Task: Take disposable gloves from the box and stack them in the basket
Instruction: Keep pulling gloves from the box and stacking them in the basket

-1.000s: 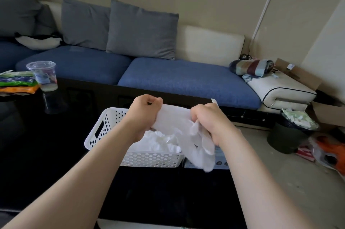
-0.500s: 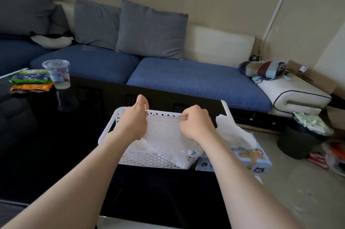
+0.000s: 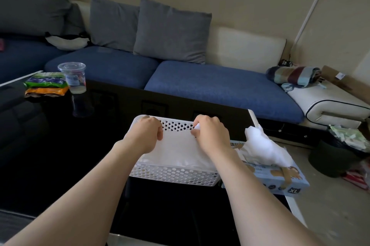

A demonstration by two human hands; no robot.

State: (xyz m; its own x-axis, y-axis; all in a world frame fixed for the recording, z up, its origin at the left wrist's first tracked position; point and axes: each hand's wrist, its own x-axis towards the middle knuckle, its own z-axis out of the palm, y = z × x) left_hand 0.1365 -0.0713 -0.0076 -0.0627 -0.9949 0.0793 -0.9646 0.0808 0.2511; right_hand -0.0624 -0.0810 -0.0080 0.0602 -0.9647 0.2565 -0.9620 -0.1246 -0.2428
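Fingers [image 3: 159, 135] of both hands pinch a white glove [image 3: 176, 145] over the white basket [image 3: 174, 175], glove box [image 3: 280, 179] just right.

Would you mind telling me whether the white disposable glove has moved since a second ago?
Yes. The white disposable glove has come down: it hung over the near wall of the white perforated plastic basket and now lies spread inside it.

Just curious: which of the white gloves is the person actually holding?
The flat glove over the basket, pinched by the left hand and right hand; the crumpled glove pokes from the box, untouched.
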